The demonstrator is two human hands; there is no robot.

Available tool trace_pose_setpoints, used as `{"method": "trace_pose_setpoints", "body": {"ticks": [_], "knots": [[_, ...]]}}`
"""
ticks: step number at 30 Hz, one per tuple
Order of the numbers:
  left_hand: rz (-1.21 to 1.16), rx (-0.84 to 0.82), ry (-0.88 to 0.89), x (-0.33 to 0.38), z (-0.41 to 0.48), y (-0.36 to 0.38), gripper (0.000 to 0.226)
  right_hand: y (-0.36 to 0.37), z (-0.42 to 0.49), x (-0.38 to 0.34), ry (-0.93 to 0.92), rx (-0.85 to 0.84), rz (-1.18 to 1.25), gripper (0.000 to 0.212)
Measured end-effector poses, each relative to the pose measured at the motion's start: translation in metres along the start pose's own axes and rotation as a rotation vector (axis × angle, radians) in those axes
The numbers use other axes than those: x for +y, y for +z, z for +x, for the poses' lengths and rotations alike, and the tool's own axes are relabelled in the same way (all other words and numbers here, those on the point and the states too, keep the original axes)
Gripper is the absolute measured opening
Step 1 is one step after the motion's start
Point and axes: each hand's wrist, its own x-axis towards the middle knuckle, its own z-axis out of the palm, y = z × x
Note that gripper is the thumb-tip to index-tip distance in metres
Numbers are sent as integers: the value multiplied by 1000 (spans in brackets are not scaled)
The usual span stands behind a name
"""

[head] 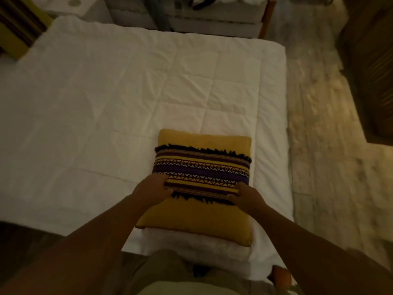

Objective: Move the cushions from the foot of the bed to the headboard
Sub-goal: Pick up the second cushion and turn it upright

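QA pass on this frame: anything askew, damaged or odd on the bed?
Nothing damaged or spilled. The yellow square cushion with the purple patterned band lies slightly skewed to the edge of the white quilted bed cover, with the left hand and right hand on its sides. The cover is only creased.

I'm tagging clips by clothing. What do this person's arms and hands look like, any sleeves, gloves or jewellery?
Both forearms are bare, with no sleeves in view. The left hand and right hand wear no gloves; no rings, watch or bracelets show, though the dim light could hide small items.

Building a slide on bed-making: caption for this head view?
Both hands, left hand and right hand, grip a yellow patterned cushion lying on the white bed.
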Motion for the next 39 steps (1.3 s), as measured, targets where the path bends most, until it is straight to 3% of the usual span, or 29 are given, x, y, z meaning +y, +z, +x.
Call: {"method": "trace_pose_setpoints", "body": {"ticks": [10, 15, 22, 25, 28, 30, 32, 35, 39], "knots": [[29, -142, -3, -49, 108, -9, 45, 5, 43, 8, 204, 107, 159, 52], [-199, -171, -81, -75, 147, 3, 52, 15, 76, 23, 333, 147, 191, 58], [-405, -146, -287, -103, 183, 36, 103, 26, 119, 52, 439, 208, 350, 78], [-422, -151, -271, -110, 196, 48, 117, 30, 134, 62, 464, 171, 459, 80], [-497, -192, -274, -112, 205, 51, 153, 36, 144, 68, 494, 148, 502, 82], [-537, -179, -282, -113, 209, 57, 164, 42, 150, 70, 492, 159, 491, 80], [-552, -152, -275, -111, 211, 67, 154, 49, 154, 71, 486, 190, 503, 80], [-569, -48, -286, -111, 212, 83, 116, 52, 157, 72, 474, 211, 562, 81], [-609, -35, -308, -116, 210, 82, 111, 47, 153, 73, 454, 185, 614, 79]]}}
